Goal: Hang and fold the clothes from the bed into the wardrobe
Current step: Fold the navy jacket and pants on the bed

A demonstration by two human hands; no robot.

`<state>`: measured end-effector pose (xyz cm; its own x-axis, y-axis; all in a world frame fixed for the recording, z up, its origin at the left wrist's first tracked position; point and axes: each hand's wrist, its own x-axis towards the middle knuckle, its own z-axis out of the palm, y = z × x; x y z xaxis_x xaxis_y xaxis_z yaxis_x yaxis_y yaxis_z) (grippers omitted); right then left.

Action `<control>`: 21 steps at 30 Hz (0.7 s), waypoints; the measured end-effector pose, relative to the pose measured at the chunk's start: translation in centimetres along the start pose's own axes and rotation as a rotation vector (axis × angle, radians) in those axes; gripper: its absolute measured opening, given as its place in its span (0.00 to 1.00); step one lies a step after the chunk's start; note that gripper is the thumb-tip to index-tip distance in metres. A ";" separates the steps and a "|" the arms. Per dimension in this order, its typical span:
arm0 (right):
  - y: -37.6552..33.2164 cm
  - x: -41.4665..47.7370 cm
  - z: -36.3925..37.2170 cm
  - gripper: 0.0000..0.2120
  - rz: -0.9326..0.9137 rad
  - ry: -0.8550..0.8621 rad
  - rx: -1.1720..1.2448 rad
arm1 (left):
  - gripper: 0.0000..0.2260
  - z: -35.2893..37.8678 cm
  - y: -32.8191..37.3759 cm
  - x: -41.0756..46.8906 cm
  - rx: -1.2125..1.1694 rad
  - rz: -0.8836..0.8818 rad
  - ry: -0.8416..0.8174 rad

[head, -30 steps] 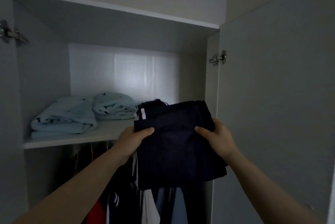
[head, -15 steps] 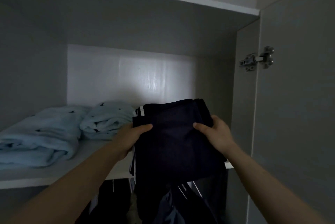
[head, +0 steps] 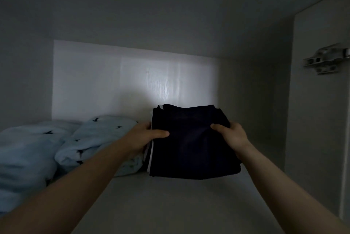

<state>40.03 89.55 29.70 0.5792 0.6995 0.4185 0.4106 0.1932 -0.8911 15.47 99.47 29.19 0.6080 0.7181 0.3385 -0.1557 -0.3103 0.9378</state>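
Shelf: the pale wardrobe shelf (head: 170,205) fills the near ground, and both forearms reach over it from the near edge.
Left hand: the left hand (head: 145,136) holds the left edge of the folded dark garment (head: 189,148). Its grip is clamped, thumb flat on top and fingers hidden underneath, which probably keeps the layers from sliding apart.
Right hand: the right hand (head: 233,136) does the same at the right edge. Its grip is clamped on the cloth, thumb on top.
Task's thing: the dark garment sits between the two hands over the middle of the shelf, right of centre. Its near edge is at shelf level, but I cannot tell whether it rests there yet. A thin white trim shows along its left side.
Why held so: gripping both sides likely keeps the fold square while it goes in.
Neighbours: a folded light blue cloth (head: 98,139) lies just left of the garment, touching the left wrist. A second blue bundle (head: 24,158) lies further left.
Far: the bright back panel (head: 132,82) closes the compartment.
Right side: a metal hinge (head: 325,59) sits on the wardrobe's side wall.
Next: probably push it back beside the blue cloth and let go.
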 end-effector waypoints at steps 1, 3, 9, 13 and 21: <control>0.3 0.9 0.4 0.15 0.001 -0.008 0.003 | 0.14 -0.3 -0.3 0.9 0.012 0.004 0.045; 0.7 3.3 1.3 0.16 0.000 -0.035 0.031 | 0.14 -1.0 -0.8 3.1 0.062 0.011 0.122; 1.4 10.9 3.9 0.14 -0.001 -0.118 0.046 | 0.10 -2.4 -1.3 9.2 0.030 -0.048 0.260; 3.1 14.9 5.8 0.15 0.031 -0.167 0.002 | 0.11 -3.2 -2.6 12.2 0.002 -0.203 0.309; 10.7 17.3 9.5 0.28 0.228 -0.339 -0.257 | 0.07 -4.2 -8.2 15.0 0.188 -0.533 0.368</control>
<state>47.74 110.30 25.79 0.4303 0.8973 0.0990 0.4852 -0.1374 -0.8635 22.62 115.35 26.87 0.2545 0.9581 -0.1314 0.2509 0.0658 0.9658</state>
